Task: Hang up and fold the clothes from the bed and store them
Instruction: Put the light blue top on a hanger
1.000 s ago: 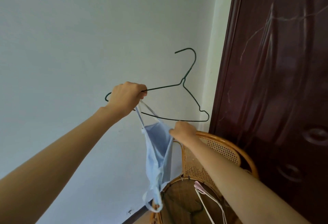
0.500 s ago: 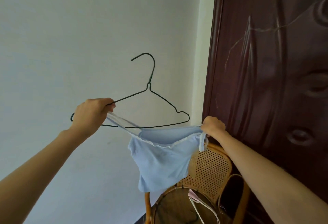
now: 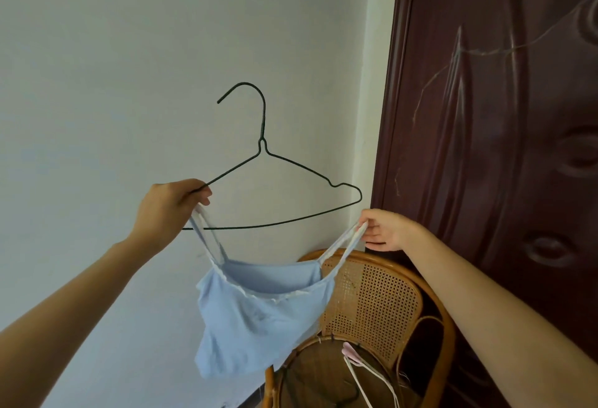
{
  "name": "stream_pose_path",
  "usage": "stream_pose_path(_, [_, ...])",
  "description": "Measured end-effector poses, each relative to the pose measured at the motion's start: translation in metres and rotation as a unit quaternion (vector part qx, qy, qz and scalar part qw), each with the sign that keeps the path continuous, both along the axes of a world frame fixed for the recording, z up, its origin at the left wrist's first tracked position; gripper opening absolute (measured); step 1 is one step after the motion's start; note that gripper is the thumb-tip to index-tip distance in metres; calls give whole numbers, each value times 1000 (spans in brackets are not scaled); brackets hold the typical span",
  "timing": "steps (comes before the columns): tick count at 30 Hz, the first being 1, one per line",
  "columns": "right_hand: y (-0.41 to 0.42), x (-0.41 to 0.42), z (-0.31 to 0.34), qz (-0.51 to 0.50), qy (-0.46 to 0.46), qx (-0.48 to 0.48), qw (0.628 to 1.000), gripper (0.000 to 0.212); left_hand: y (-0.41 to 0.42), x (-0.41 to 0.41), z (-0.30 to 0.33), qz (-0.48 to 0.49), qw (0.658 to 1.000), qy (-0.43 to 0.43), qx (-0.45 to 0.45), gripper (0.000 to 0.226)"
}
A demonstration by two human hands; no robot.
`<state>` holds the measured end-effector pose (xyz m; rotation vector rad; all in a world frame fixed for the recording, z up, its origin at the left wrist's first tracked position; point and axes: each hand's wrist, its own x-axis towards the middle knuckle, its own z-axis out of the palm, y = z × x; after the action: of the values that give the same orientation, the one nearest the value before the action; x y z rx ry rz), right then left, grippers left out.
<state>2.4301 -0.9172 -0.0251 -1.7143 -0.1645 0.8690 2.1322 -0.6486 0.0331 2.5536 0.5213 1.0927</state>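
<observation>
**Top held by its straps under a wire hanger**

The blue top (image 3: 259, 320) hangs in the air between the two hands, in front of the pale wall (image 3: 129, 68) and above the front rim of a cane chair (image 3: 372, 304). Its body droops below both hands, with the neckline open toward the camera and the hem reaching down to the chair's seat rim.

The left hand (image 3: 165, 210) is raised with its fingers (image 3: 202, 195) curled tight. They pinch the left end of the dark wire hanger (image 3: 284, 162) together with the top's left strap, which runs down from under the fingers to the neckline. The hanger stands nearly upright, hook at the top and curling to the left; its bottom bar passes behind the left strap, and its right end sits free just above the right hand.

The right hand (image 3: 388, 229) is a little lower, close to the dark brown door (image 3: 501, 116). Its fingers (image 3: 372, 225) and thumb are closed in a pinch on the loop of the right strap, pulling it taut up and to the right. This strap is not on the hanger; it lies just below the hanger's right shoulder.

On the chair seat lie a white hanger (image 3: 372, 381) and a pink clip (image 3: 351, 352) beside it.
</observation>
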Motion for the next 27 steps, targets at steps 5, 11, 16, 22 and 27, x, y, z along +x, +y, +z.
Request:
stream_pose_path(5, [11,-1,10,-40,80,127,988,20,5,-2,-4,4,1000,1,2,29])
stream_pose_path(11, [16,6,21,-55,63,260,962,18,9,0,-13,-4,1000,5,8,17])
stream_pose_path(16, [13,9,22,-59,39,263,962,4,3,1,-12,-11,1000,10,-10,27])
stream_pose_path(22, [11,3,29,-25,-26,236,971,22,2,9,-18,5,1000,24,-9,17])
stream_pose_path(27, [15,-14,45,31,-105,209,972,24,-4,16,-24,5,999,37,-16,18])
